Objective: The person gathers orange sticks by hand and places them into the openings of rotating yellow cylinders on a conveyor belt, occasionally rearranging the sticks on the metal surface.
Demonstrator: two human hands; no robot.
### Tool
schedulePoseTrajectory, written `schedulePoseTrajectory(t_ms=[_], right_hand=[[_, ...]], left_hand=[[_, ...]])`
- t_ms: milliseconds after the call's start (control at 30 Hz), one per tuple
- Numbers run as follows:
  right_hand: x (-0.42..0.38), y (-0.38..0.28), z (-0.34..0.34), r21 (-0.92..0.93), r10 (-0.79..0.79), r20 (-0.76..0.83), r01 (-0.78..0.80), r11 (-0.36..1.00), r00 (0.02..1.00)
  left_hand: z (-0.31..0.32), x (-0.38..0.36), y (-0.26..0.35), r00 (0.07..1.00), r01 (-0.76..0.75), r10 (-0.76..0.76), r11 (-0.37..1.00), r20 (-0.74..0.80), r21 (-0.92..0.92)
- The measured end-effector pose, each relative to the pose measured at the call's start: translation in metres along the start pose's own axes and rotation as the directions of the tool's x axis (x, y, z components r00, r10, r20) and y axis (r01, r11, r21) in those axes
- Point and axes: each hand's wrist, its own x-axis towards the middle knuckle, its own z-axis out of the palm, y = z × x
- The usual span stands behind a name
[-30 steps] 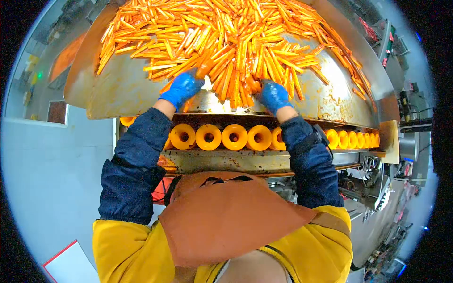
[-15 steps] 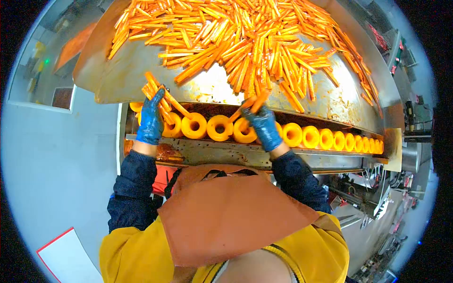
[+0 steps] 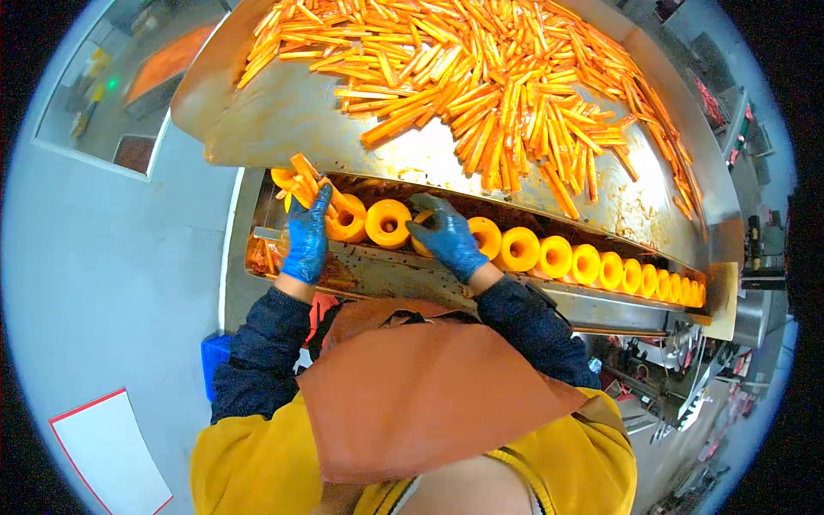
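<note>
Several orange sticks point(image 3: 304, 176) are in my blue-gloved left hand point(image 3: 307, 236), its fingers wrapped round them beside the left end of a row of yellow ring-shaped cups point(image 3: 388, 224). Over one cup of this row rests my right hand point(image 3: 448, 238), also blue-gloved, fingers apart, with no stick visible in it. That hand partly covers the cup under it. Behind the row, a big pile of orange sticks point(image 3: 506, 112) lies on a metal tray point(image 3: 300, 112).
A metal ledge point(image 3: 386, 273) runs along the near side of the cups. A box with orange bits point(image 3: 262, 256) is at its left end. On the floor at left lie a red-edged white panel point(image 3: 116, 455) and a blue object point(image 3: 214, 360). Machinery stands at right.
The sticks that my right hand held are gone from it, and its fingers have opened. My left hand still holds sticks, now lower over the cups. The whole view has shifted slightly.
</note>
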Motion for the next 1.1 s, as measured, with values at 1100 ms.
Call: schedulePoseTrajectory(t_ms=[1100], right_hand=[[-0.017,0.025,-0.010,0.073,0.060,-0.155,-0.050,0.996,0.986]], left_hand=[[0.000,-0.004,-0.008,0.956,0.087,-0.034,0.981,0.290,-0.171]])
